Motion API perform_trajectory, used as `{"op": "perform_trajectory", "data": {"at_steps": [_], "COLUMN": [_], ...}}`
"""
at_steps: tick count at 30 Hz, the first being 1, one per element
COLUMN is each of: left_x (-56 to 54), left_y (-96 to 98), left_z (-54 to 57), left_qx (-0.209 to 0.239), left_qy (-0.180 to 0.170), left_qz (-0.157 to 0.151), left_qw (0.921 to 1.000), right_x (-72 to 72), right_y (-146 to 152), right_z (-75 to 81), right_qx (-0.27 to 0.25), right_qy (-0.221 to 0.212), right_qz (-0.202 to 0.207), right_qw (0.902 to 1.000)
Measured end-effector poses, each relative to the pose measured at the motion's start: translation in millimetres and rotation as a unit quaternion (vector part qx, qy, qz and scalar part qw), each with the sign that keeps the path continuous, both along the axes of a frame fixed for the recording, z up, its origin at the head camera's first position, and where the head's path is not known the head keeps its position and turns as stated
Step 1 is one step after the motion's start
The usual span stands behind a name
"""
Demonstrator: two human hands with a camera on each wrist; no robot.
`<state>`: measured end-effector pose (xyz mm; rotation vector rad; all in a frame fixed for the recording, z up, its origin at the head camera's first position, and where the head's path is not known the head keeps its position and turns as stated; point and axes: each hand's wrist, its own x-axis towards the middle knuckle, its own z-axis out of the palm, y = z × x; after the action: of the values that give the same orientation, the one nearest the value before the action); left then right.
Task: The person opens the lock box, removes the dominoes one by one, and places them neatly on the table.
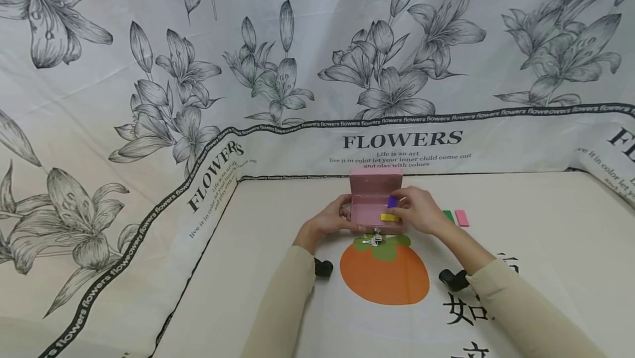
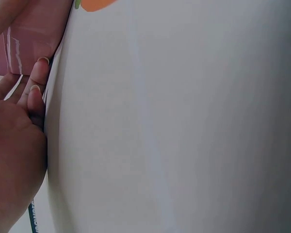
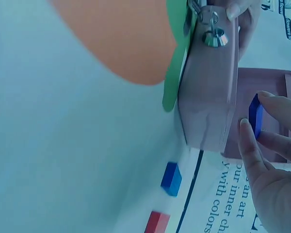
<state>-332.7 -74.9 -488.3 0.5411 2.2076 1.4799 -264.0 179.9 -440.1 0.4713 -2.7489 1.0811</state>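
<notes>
A pink lidded box [image 1: 366, 213] stands with its lid [image 1: 375, 183] raised at the back. My left hand [image 1: 327, 219] holds the box at its left side, its thumb along the front rim. Above the box's right part, my right hand [image 1: 421, 210] pinches a purple block [image 1: 392, 202] between thumb and fingertips; the block looks blue in the right wrist view. A yellow block [image 1: 389, 217] shows inside the box, close below that hand. From the front hangs a silvery latch with a key [image 1: 375, 238].
Right of the box lie a green block [image 1: 448, 216] and a pink block [image 1: 462, 218], partly behind the right forearm. An orange persimmon print [image 1: 384, 275] and black characters mark the white cloth. A flower-printed curtain [image 1: 297, 148] rises behind and at the sides.
</notes>
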Motion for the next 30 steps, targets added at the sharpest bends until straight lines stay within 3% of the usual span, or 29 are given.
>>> {"op": "perform_trajectory", "data": {"at_steps": [14,24,30], "left_x": [-0.5,-1.2,-0.3], "left_y": [0.3,1.3,1.2], "left_z": [-0.2,-0.9,-0.7], "left_qx": [-0.006,-0.004,-0.007], "left_qy": [0.006,0.002,0.003], "left_qz": [0.002,0.000,0.002], "left_qw": [1.0000,1.0000,1.0000], "right_x": [8.6,19.4,26.1], "right_y": [30.1,53.3,70.3], "right_z": [-4.2,0.0,-0.1], "right_qx": [0.018,0.030,0.045], "right_qy": [0.000,-0.043,-0.045], "right_qz": [-0.002,-0.020,-0.029], "right_qw": [0.9998,0.9984,0.9975]}}
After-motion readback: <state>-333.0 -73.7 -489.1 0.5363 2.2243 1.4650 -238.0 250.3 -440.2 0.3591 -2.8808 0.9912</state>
